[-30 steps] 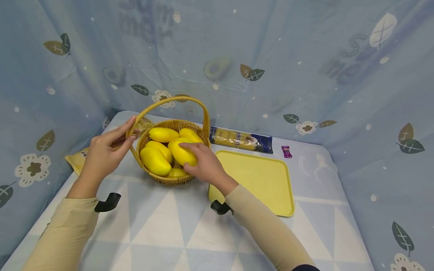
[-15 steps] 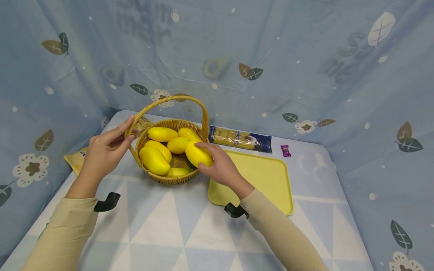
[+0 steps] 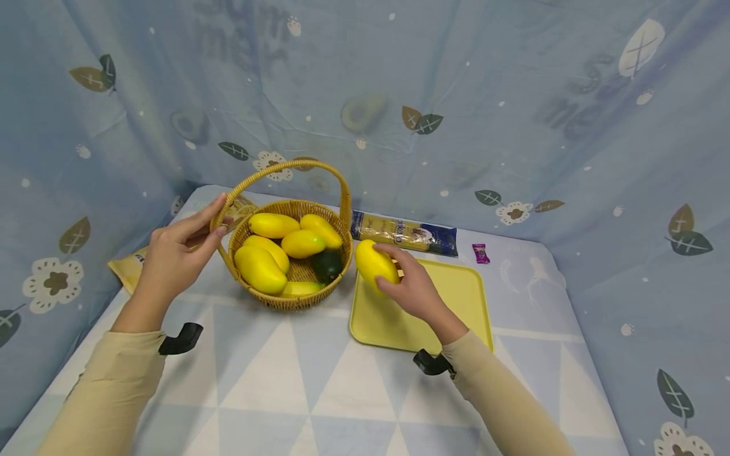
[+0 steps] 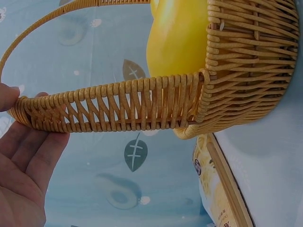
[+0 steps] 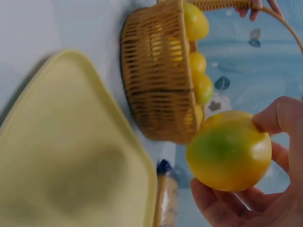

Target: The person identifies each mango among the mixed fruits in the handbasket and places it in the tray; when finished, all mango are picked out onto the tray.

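The left hand (image 3: 177,256) pinched the handle (image 3: 296,164) of a woven basket (image 3: 291,304) between thumb and fingers, near the handle's left foot. The right hand (image 3: 416,288) gripped a yellow mango (image 3: 373,265) with thumb and curled fingers, holding it up over the left far part of a yellow tray (image 3: 450,297), just beside the basket and apart from both. The right wrist view showed a green patch on the mango's end. Inside the basket lay more mangoes (image 3: 259,269) and a dark green fruit (image 3: 327,266) against the right side of the wall. Behind the tray lay a long packet (image 3: 399,234), with a small purple sweet (image 3: 481,254) to its right. A patterned cloth (image 3: 274,380) lay under everything
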`<state>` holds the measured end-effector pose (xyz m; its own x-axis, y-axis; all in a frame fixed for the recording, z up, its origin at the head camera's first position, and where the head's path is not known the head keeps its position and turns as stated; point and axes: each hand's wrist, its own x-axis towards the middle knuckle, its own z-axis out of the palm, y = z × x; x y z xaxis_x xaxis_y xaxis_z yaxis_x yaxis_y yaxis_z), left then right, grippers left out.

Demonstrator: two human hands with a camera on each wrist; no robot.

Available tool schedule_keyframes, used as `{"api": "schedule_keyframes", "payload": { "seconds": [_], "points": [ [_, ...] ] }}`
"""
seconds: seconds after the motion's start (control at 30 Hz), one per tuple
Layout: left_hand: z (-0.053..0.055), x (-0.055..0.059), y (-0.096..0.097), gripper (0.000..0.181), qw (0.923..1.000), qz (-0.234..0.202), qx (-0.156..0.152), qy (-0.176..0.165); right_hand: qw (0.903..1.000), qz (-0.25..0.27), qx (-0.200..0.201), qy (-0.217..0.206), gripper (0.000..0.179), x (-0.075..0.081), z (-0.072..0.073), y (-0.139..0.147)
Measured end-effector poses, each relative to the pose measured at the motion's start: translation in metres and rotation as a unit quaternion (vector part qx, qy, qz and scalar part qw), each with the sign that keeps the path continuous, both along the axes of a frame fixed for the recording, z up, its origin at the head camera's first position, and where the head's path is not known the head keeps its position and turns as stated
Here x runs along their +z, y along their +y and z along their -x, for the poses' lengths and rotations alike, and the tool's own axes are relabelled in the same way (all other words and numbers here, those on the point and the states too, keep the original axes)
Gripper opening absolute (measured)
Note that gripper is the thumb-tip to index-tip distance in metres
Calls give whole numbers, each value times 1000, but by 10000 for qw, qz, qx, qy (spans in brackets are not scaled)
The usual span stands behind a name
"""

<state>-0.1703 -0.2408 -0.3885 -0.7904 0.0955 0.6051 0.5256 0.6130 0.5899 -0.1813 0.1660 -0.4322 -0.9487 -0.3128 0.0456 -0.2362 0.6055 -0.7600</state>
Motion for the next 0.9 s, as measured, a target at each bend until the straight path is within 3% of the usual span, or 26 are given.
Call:
{"api": "schedule_keyframes", "payload": {
  "seconds": [0.33, 0.6, 0.9],
  "points": [
    [0, 1, -1, 72, 10000, 3, 23, -7, 9906, 113, -926, -999, 56, -35, 20, 24],
    [-1, 1, 1, 72, 10000, -63, 11, -68, 9878, 224, -1001, -1172, 57, -52, 31, 23],
    [-2, 2, 2, 71, 9998, -86, 45, -184, 9928, 74, -754, -923, 52, -64, 40, 16]
  ]
}}
